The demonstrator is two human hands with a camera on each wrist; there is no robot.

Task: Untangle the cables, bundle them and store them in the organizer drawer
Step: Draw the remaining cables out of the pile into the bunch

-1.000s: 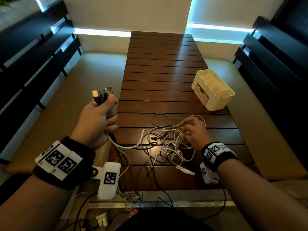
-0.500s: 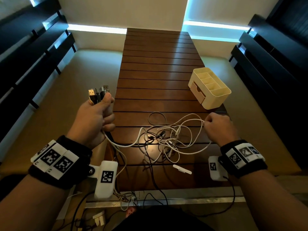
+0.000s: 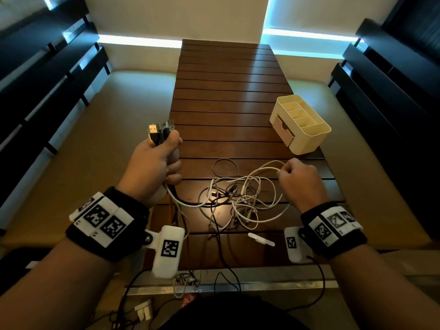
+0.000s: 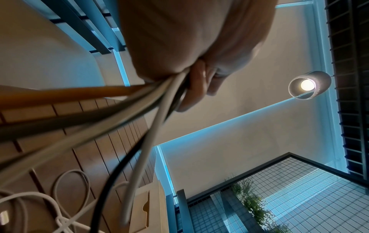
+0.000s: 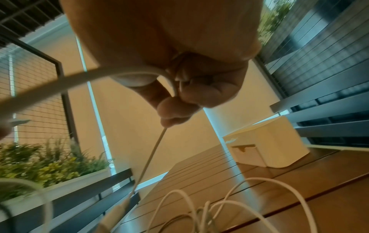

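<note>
A tangle of white and black cables [image 3: 240, 198] lies on the slatted wooden table [image 3: 226, 91]. My left hand [image 3: 154, 163] is raised at the table's left edge and grips a bunch of cable ends [image 3: 160, 133], USB plugs sticking up above the thumb. In the left wrist view the cables [image 4: 139, 110] run down out of the fist [image 4: 189, 66]. My right hand [image 3: 297, 179] pinches a white cable [image 3: 269, 166] and holds it to the right of the tangle; the right wrist view shows that cable [image 5: 153, 151] between thumb and fingers [image 5: 179, 102]. The cream organizer [image 3: 301, 125] with its drawer [image 3: 283, 129] stands at the right.
A loose dark cable loop [image 3: 225, 166] lies behind the tangle. A small white strip [image 3: 260, 239] rests near the front edge. More wires [image 3: 188, 282] hang below the table's front rail. Dark slatted benches line both sides.
My right hand left the middle of the tangle and drew a white cable out to the right. The left hand kept its grip on the plug ends, nearly still.
</note>
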